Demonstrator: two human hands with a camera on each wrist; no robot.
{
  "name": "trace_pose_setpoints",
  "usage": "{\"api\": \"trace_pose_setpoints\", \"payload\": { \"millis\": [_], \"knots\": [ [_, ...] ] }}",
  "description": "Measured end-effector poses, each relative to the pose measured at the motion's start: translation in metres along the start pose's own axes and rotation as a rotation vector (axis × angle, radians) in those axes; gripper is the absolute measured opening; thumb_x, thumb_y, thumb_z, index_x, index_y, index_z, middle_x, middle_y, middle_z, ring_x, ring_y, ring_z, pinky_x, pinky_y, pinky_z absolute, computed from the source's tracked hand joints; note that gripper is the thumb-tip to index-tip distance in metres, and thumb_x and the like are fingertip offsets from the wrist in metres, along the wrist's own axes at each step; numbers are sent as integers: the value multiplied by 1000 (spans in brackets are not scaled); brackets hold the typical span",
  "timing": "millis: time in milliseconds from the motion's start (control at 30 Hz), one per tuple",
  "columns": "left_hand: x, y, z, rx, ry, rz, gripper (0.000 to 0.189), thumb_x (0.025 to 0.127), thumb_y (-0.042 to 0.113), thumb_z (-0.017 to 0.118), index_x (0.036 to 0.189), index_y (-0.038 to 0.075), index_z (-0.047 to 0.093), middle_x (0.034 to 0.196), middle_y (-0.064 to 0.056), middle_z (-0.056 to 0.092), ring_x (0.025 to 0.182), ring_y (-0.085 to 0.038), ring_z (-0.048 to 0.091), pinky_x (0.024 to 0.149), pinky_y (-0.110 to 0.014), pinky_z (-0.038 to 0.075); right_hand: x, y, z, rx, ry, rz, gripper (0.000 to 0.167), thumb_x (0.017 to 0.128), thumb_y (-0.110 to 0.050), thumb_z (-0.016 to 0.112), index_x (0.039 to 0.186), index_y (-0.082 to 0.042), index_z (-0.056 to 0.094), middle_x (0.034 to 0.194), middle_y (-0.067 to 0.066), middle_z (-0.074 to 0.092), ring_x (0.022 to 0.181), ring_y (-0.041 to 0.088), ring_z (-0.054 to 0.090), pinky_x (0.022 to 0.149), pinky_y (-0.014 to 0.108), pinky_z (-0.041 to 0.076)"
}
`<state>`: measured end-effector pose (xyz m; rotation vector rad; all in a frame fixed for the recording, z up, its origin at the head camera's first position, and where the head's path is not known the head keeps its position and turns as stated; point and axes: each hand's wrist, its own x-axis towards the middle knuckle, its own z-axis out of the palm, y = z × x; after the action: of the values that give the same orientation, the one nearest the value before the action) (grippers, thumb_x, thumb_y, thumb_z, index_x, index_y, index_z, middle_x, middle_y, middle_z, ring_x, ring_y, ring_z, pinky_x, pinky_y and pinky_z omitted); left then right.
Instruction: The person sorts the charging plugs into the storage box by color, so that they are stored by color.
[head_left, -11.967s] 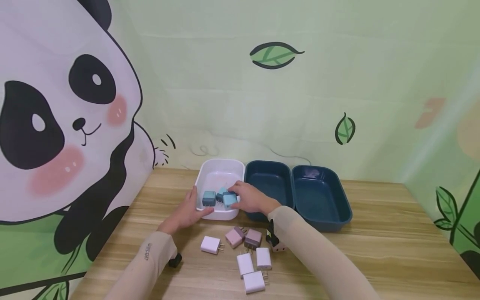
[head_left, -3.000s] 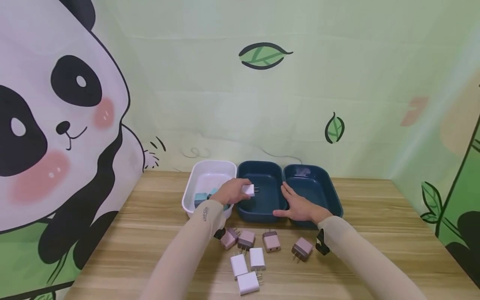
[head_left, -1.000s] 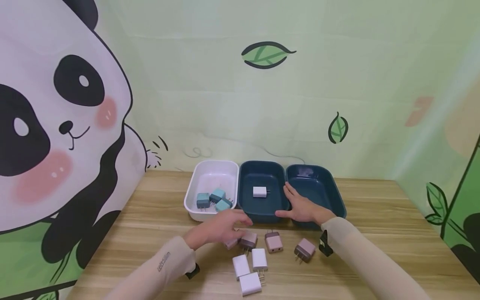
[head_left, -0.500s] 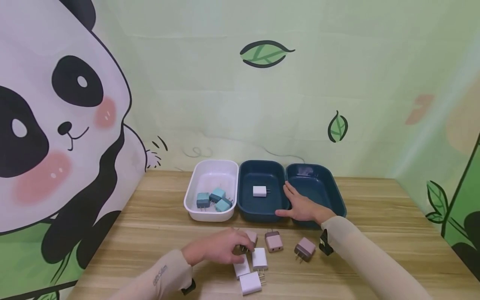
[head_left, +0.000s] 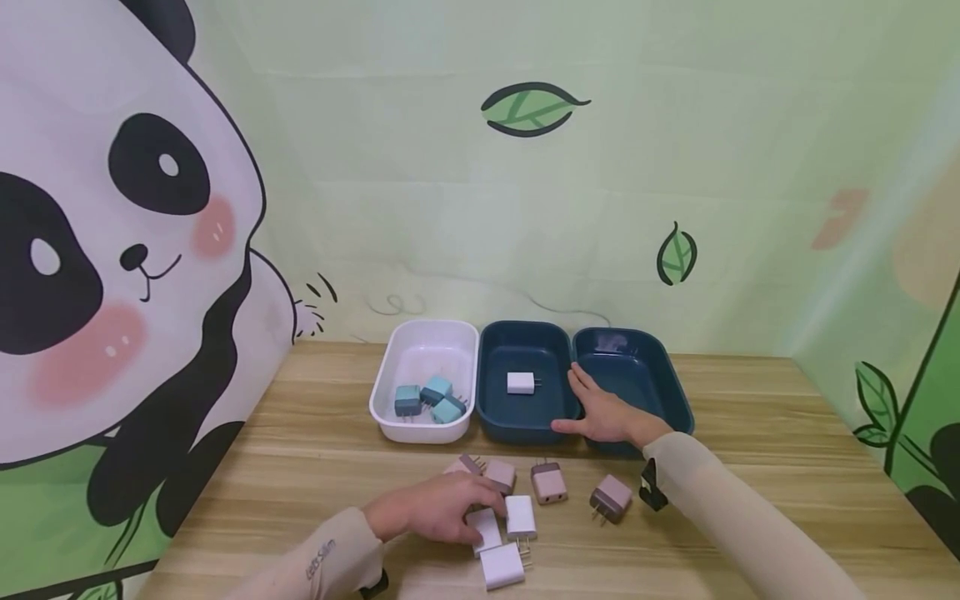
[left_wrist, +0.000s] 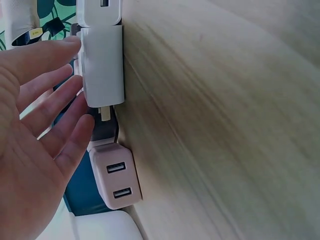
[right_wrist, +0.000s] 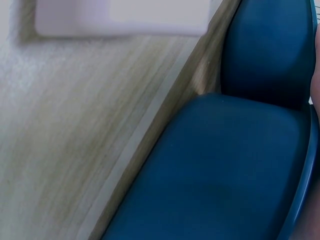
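Note:
In the head view, my left hand (head_left: 435, 508) reaches over a white charger plug (head_left: 486, 532), thumb and fingertips on either side of it. The left wrist view has those fingers loosely bent beside the white charger plug (left_wrist: 102, 65); a firm grip is not visible. Two more white plugs, one upper right (head_left: 521, 517) and one below (head_left: 502, 567), lie close by. My right hand (head_left: 603, 412) spreads over the adjoining rims of the middle blue tray (head_left: 525, 427) and the right blue tray (head_left: 671, 375). One white plug (head_left: 521, 383) lies inside the middle tray.
Several teal plugs (head_left: 437, 389) sit in the white tray (head_left: 420, 432) at left. Pink-and-brown plugs lie on the wooden table (head_left: 750, 483), one near the centre (head_left: 549, 483) and another farther right (head_left: 611, 498). A patterned backdrop (head_left: 420, 208) stands behind.
My left hand placed a white plug in the middle tray, then drew back toward the white plugs on the table. Earlier, teal plugs went into the white tray. The right hand stays on the rims.

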<state>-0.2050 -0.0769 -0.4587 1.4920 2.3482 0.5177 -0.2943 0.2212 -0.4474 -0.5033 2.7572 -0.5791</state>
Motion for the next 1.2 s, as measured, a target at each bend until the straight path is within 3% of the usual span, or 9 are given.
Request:
{"api": "trace_pose_setpoints", "payload": {
  "millis": [367,633,1000,1200],
  "knots": [
    [-2,-5,5,-30,-35,-41,43,77,26,79,117,23,64,121,6,57,108,-3,50,92,-25,43,-1,2,1,-4,3,-11,107,81,-62,61,151,-1,7,157,12,-6,137,43,19,105,58,23],
    [-2,-2,8,85,-36,7,46,74,22,81,117,21,65,117,9,58,108,-3,50,93,-23,41,-1,3,1,-3,2,-11,108,81,-63,60,151,-2,6,157,12,-6,137,43,19,105,58,23],
    [0,-1,10,167,-27,35,41,73,21,82,111,25,67,109,10,56,101,-3,49,91,-21,41,-2,3,2,-7,12,-38,108,81,-64,59,150,-1,7,157,13,-4,136,43,22,105,56,25],
    [0,-2,11,168,-21,30,39,74,21,82,110,25,67,110,10,57,102,-4,50,92,-24,41,-3,1,1,4,10,-33,105,82,-60,61,150,-1,7,157,13,-5,136,43,21,105,57,24]
  ]
}}
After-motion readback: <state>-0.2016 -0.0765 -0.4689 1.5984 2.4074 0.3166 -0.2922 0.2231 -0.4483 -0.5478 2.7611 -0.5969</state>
